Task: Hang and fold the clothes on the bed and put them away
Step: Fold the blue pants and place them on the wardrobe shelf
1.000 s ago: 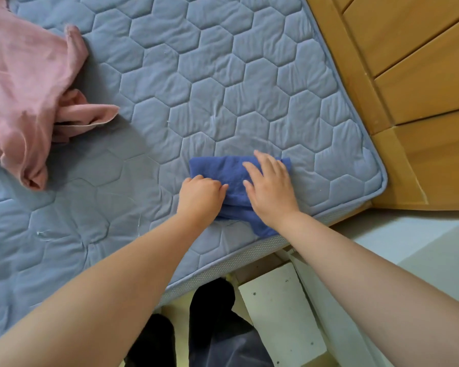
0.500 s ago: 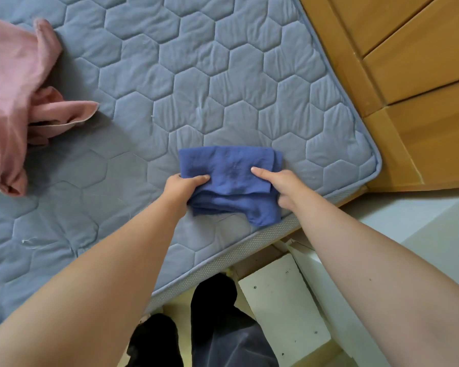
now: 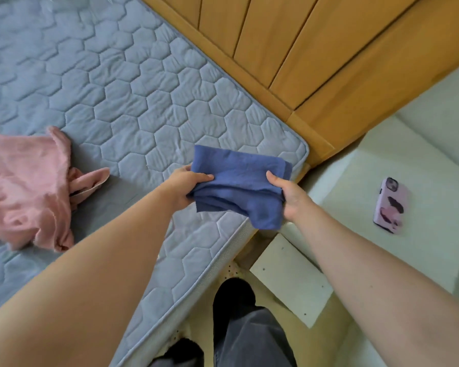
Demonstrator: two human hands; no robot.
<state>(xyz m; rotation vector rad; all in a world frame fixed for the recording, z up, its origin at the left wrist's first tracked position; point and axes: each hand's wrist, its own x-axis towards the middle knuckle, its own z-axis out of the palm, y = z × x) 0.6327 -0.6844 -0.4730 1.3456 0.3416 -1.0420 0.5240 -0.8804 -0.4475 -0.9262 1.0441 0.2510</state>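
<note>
Both hands pinch folded blue cloth [image 3: 239, 181] | left hand [image 3: 186, 186] and right hand [image 3: 286, 197] at opposite ends, long axis spanning between | pink garment [image 3: 27, 186] lies left, nearer left hand.

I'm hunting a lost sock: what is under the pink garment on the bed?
The crumpled pink garment lies on the quilted mattress, which shows along its near edges. Its folds cover whatever lies beneath, so a sock there cannot be ruled out.
</note>
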